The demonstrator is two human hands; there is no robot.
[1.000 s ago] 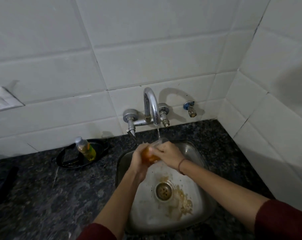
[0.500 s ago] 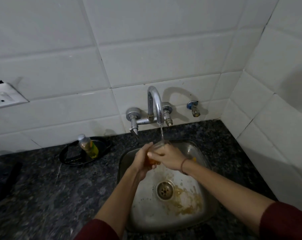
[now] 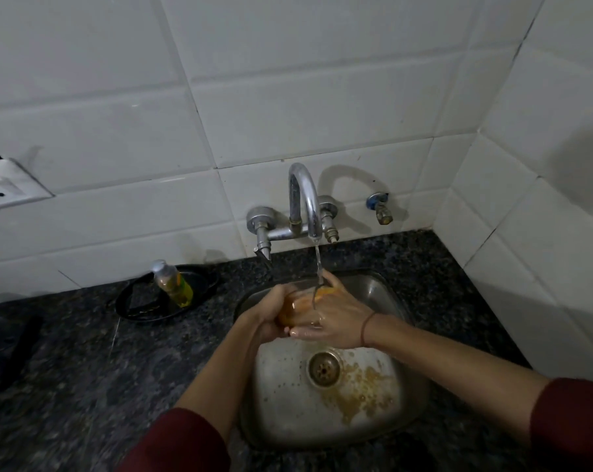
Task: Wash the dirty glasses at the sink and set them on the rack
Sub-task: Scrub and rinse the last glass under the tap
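On the dark worktop (image 3: 84,386) a soap bottle (image 3: 173,284) lies in a black tray (image 3: 131,304); over the sink (image 3: 383,294) the left hand (image 3: 271,318) cups the glass (image 3: 300,306), seemingly tinted orange, the right hand (image 3: 332,318) wraps its other side under the tap (image 3: 303,199) stream; rinsing is in hand; next comes carrying it to a rack, out of view

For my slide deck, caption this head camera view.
Both hands hold a glass under the running tap over a stained sink.
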